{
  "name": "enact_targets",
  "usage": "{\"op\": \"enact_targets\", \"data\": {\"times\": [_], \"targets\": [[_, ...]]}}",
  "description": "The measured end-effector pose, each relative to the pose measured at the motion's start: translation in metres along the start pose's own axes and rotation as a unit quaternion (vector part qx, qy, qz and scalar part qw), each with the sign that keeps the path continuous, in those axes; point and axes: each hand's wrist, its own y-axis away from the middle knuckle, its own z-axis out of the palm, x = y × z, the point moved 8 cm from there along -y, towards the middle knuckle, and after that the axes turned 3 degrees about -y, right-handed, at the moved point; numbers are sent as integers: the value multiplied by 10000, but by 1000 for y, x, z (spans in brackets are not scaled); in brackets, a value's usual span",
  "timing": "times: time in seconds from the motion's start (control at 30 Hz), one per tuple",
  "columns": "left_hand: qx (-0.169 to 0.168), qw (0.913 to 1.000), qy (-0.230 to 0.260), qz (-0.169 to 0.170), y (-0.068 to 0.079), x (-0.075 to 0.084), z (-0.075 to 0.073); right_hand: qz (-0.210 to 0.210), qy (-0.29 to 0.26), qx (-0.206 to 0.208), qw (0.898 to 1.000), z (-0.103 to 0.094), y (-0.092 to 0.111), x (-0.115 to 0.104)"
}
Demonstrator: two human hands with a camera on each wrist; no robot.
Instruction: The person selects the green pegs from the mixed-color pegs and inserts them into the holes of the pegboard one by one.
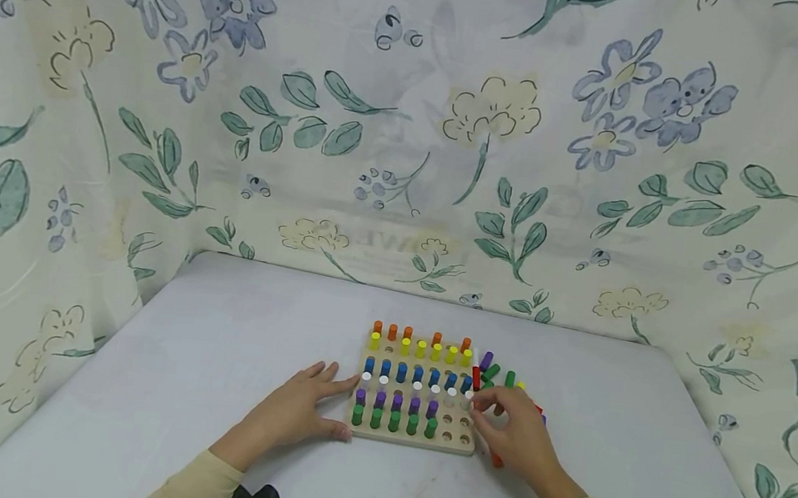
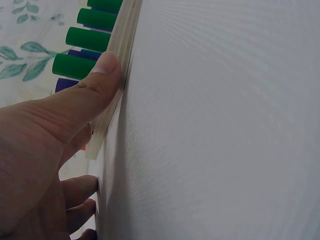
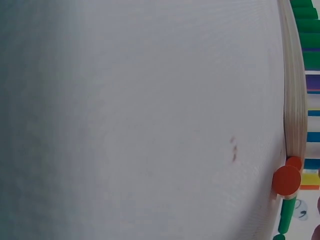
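Observation:
A wooden pegboard (image 1: pixel 411 442) holds rows of orange, yellow, blue, white, purple and green pegs. My right hand (image 1: pixel 521 438) is at its right edge, thumb and index fingertips pinching a white peg (image 1: pixel 467 399) at the end of the white row. My left hand (image 1: pixel 295 408) steadies the left side, its index finger and thumb extended against the board. In the left wrist view the thumb (image 2: pixel 100 75) presses the board's edge near the green pegs (image 2: pixel 75 65). Bare holes (image 1: pixel 446 436) show at the right end of the purple and green rows.
Loose pegs lie right of the board, among them a purple peg (image 1: pixel 486 361), a red peg (image 1: pixel 476 377) and a green peg (image 1: pixel 510 379), some partly behind my right hand. An orange-red peg (image 1: pixel 496 459) lies below it. A floral curtain (image 1: pixel 416 117) hangs behind the white table (image 1: pixel 271 299).

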Motion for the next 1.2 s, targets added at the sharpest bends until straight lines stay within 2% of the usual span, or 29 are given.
{"op": "enact_targets", "data": {"times": [0.37, 1.2], "targets": [[11, 10000, 3, 10, 2, 1, -2, 275, -102, 20, 9996, -2, -3, 7], [-23, 10000, 44, 39, 3, 1, -2, 676, 260, 119, 9973, -4, -12, 20]]}}
